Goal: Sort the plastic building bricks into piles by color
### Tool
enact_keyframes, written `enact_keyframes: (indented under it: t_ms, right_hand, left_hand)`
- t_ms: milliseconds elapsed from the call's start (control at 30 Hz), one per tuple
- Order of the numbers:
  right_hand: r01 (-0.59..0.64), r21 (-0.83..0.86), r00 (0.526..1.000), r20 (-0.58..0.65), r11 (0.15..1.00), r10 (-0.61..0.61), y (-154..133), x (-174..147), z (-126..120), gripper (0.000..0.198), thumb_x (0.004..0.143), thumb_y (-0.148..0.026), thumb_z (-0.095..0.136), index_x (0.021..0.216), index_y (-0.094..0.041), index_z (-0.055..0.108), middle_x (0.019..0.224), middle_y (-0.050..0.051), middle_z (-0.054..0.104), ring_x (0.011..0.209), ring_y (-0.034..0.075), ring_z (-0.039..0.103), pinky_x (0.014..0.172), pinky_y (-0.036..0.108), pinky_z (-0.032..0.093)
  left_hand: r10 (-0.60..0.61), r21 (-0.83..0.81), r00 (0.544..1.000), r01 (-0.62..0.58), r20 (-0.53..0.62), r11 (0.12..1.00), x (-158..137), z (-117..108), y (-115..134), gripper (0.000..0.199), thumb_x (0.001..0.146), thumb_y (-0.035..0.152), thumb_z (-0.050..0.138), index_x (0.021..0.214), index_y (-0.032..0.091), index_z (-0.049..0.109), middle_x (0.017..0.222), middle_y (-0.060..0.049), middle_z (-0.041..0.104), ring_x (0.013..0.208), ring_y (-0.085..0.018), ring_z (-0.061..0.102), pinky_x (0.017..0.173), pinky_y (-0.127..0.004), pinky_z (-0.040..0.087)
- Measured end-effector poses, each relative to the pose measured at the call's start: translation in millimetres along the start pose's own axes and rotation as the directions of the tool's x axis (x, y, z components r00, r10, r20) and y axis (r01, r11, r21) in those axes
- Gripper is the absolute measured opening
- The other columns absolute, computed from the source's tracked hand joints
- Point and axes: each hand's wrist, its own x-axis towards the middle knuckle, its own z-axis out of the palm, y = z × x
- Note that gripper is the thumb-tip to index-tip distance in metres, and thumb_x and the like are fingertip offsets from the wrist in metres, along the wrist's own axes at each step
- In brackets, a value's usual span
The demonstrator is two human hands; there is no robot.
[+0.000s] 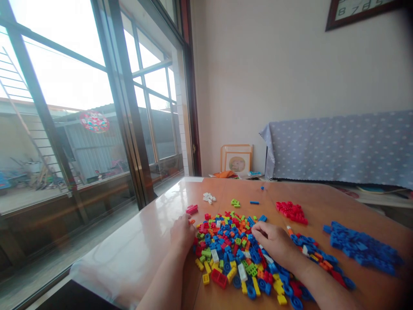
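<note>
A large heap of mixed toy building bricks lies on the table before me, in red, blue, yellow, green, orange and white. My left hand is at the heap's left edge with its fingers curled together. An orange brick shows beside its fingertips, and whatever they hold is hidden. A small group of red bricks sits just beyond that hand. Over the right side of the heap, my right hand has thumb and fingers pinched together. What is between them cannot be made out. Blue bricks lie by its fingertips.
Sorted groups surround the heap: white bricks, green bricks, a blue bar, red bricks and a large blue pile. One small blue piece lies farther back. Glass windows stand at left.
</note>
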Motion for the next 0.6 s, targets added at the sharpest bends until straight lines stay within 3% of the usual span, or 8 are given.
enact_keyframes:
  t_ms: [200, 600]
  right_hand:
    - [-0.004, 0.007, 1.0, 0.001, 1.0, 0.004, 2.4, 0.5, 0.5, 0.032, 0.095, -0.045, 0.048, 0.087, -0.023, 0.07, 0.074, 0.0, 0.07, 0.072, 0.02, 0.063, 0.068, 0.029, 0.044]
    - [-0.007, 0.01, 1.0, 0.001, 1.0, 0.007, -1.9, -0.5, -2.9, 0.032, 0.096, -0.045, 0.048, 0.089, -0.023, 0.071, 0.077, 0.001, 0.071, 0.074, 0.02, 0.063, 0.07, 0.03, 0.045]
  left_hand:
    - [-0.119, 0.065, 0.992, 0.117, 0.03, 0.991, 1.3, -4.4, -7.7, 0.023, 0.091, 0.037, 0.055, 0.107, 0.026, 0.069, 0.118, -0.01, 0.073, 0.114, -0.032, 0.062, 0.088, -0.04, 0.047]
    - [-0.149, 0.035, 0.988, 0.148, 0.028, 0.988, 2.5, 0.1, -12.6, 0.025, 0.09, 0.042, 0.052, 0.101, 0.028, 0.069, 0.118, -0.011, 0.07, 0.112, -0.034, 0.06, 0.087, -0.042, 0.046]
